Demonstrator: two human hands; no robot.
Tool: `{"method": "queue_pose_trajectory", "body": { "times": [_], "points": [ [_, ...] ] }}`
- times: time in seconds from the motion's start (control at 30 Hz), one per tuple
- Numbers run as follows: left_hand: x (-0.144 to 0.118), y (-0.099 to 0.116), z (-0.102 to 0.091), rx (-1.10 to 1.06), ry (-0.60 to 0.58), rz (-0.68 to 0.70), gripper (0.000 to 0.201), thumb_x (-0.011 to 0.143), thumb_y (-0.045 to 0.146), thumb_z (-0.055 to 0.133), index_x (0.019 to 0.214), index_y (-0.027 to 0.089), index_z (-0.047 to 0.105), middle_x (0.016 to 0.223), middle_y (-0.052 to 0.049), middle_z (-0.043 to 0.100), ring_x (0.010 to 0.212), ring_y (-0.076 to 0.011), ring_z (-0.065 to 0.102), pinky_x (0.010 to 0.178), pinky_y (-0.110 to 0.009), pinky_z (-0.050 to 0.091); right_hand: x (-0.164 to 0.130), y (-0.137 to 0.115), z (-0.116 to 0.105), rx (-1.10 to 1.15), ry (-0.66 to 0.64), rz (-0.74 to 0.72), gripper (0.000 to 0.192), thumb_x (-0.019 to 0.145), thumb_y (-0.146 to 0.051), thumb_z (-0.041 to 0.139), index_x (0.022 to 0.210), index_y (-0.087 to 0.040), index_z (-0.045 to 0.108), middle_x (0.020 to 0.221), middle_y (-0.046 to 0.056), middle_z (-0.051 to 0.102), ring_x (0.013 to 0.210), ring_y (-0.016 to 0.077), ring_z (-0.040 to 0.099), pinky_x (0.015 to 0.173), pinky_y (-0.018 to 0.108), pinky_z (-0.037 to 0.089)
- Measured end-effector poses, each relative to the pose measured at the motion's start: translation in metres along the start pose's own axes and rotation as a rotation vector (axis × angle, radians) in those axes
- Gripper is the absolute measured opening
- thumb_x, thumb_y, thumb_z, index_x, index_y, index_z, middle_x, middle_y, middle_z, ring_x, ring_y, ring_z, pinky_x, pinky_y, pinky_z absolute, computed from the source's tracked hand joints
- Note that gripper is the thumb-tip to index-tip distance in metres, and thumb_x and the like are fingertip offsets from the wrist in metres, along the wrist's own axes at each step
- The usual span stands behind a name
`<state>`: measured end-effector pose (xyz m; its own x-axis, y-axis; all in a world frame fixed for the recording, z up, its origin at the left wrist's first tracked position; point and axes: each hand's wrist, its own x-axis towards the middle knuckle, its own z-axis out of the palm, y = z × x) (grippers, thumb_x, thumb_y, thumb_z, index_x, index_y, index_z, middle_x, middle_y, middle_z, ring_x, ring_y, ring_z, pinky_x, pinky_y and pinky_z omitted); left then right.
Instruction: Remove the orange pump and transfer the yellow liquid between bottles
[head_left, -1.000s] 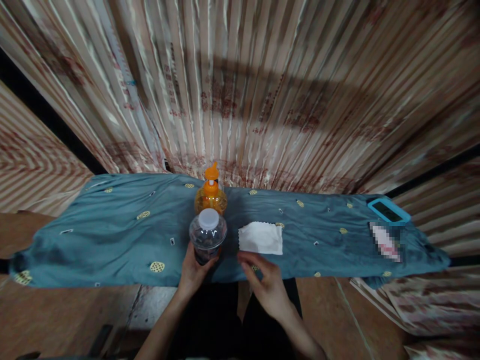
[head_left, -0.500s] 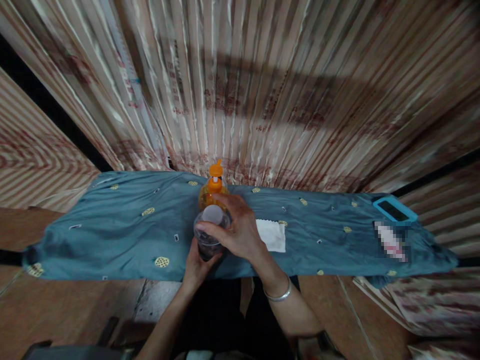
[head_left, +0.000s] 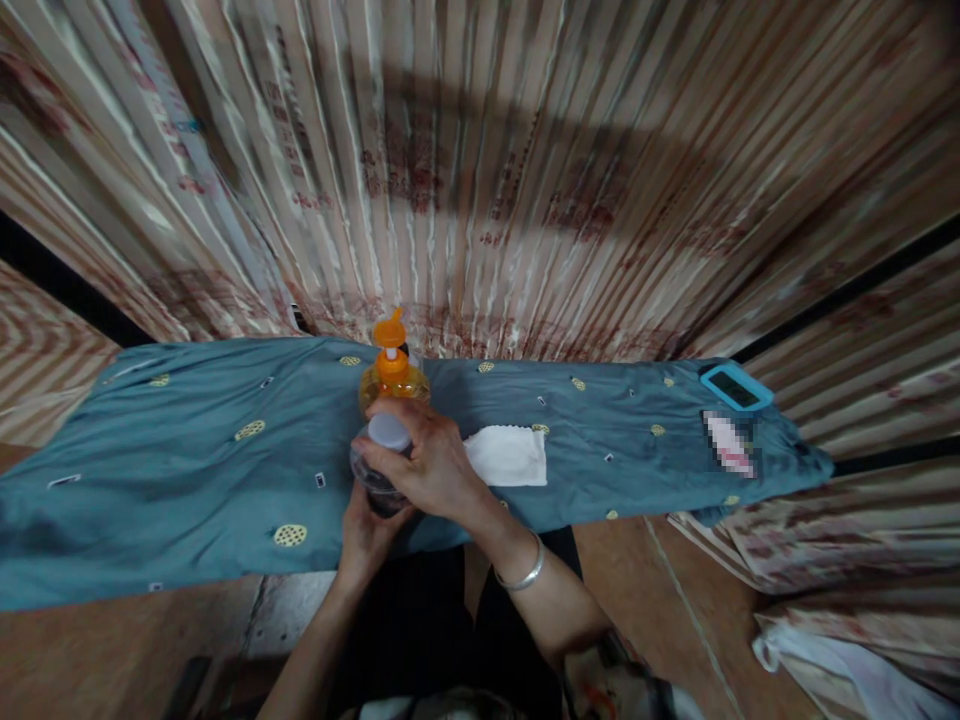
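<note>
A see-through plastic jar (head_left: 362,466) with dark contents and a pale round lid (head_left: 389,431) stands near the front of the cloth-covered table. My left hand (head_left: 367,535) is closed around its lower part from the near side. From the right, my right hand (head_left: 435,460) curls over the top, thumb and fingers on either side of the lid. Just behind the jar is a pump bottle (head_left: 394,378) of yellow liquid with an orange pump head. To the right of my right hand lies a folded white cloth (head_left: 511,456).
A teal cloth with pineapple prints (head_left: 592,460) covers the narrow table. At its right end lie a blue-framed device with a dark screen (head_left: 736,386) and a blurred-out pinkish item (head_left: 729,443). Striped curtains (head_left: 465,200) hang close behind, with dark poles at both sides.
The view has swung to the right, so everything sits further left in the picture. Both hands stay on the jar, and my right hand has turned slightly over its top.
</note>
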<state>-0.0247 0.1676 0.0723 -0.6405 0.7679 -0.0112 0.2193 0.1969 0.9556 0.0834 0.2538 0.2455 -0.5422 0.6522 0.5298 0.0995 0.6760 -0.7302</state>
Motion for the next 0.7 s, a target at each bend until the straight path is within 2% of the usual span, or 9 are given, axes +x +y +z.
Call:
{"method": "queue_pose_trajectory", "body": {
  "times": [0.1,0.2,0.3,0.43,0.47,0.53,0.63,0.7],
  "points": [
    [0.001,-0.003,-0.001,0.005,-0.012,0.005,0.077,0.055,0.047,0.092,0.119,0.015,0.064,0.106,-0.015,0.079,0.103,-0.0445,0.077,0.091,-0.059,0.064,0.003,0.001,-0.001,0.023,-0.034,-0.001,0.024,0.097,-0.033,0.073,0.111,-0.014,0.072,0.109,0.015,0.081,0.107,0.0276,0.078,0.098,0.037,0.061],
    [0.002,-0.005,-0.002,0.008,-0.023,0.016,0.074,0.058,0.047,0.091,0.119,0.017,0.064,0.106,-0.015,0.080,0.106,-0.0461,0.076,0.092,-0.063,0.062,0.005,0.002,-0.004,0.047,-0.087,0.014,0.021,0.096,-0.029,0.074,0.112,-0.016,0.071,0.113,0.012,0.081,0.108,0.0230,0.077,0.100,0.029,0.058],
    [0.003,-0.005,-0.001,-0.003,-0.023,0.025,0.077,0.057,0.047,0.091,0.122,0.018,0.062,0.115,-0.017,0.079,0.112,-0.0460,0.075,0.098,-0.064,0.061,0.006,0.001,-0.008,0.041,-0.122,-0.023,0.024,0.098,-0.028,0.072,0.116,-0.011,0.072,0.115,0.015,0.080,0.112,0.0246,0.077,0.104,0.030,0.057],
    [0.000,-0.006,0.003,-0.062,-0.021,0.050,0.082,0.057,0.051,0.090,0.126,0.016,0.062,0.126,-0.019,0.076,0.119,-0.0458,0.072,0.104,-0.063,0.059,0.009,-0.009,-0.004,-0.043,-0.108,-0.110,0.059,0.106,-0.051,0.055,0.127,0.003,0.068,0.122,0.026,0.077,0.119,0.0351,0.074,0.107,0.046,0.059],
    [-0.001,-0.007,0.004,-0.072,-0.018,0.076,0.081,0.058,0.052,0.090,0.126,0.017,0.062,0.129,-0.019,0.075,0.124,-0.0462,0.070,0.107,-0.063,0.057,0.011,-0.013,0.000,-0.058,-0.085,-0.100,0.067,0.105,-0.055,0.054,0.132,0.005,0.066,0.125,0.027,0.076,0.120,0.0370,0.074,0.107,0.049,0.059],
    [-0.002,-0.010,0.005,-0.103,0.017,0.117,0.071,0.061,0.051,0.088,0.120,0.019,0.065,0.130,-0.017,0.074,0.131,-0.0454,0.066,0.111,-0.061,0.055,0.017,-0.019,0.009,-0.096,-0.104,0.002,0.061,0.102,-0.050,0.060,0.136,0.001,0.065,0.123,0.025,0.078,0.115,0.0383,0.075,0.105,0.051,0.060],
    [0.000,-0.015,0.006,-0.115,0.034,0.099,0.065,0.059,0.047,0.089,0.114,0.020,0.066,0.119,-0.015,0.077,0.123,-0.0461,0.070,0.105,-0.063,0.058,0.027,-0.021,0.022,-0.177,-0.207,0.142,0.049,0.102,-0.035,0.057,0.138,-0.002,0.064,0.103,0.020,0.081,0.108,0.0398,0.076,0.100,0.053,0.060],
    [0.000,-0.016,0.005,-0.101,0.045,0.066,0.063,0.056,0.046,0.091,0.108,0.020,0.066,0.111,-0.014,0.079,0.115,-0.0466,0.073,0.100,-0.064,0.060,0.031,-0.018,0.027,-0.097,-0.153,0.156,0.046,0.103,-0.035,0.055,0.137,-0.005,0.065,0.095,0.017,0.081,0.101,0.0366,0.078,0.099,0.049,0.060]
  ]
}}
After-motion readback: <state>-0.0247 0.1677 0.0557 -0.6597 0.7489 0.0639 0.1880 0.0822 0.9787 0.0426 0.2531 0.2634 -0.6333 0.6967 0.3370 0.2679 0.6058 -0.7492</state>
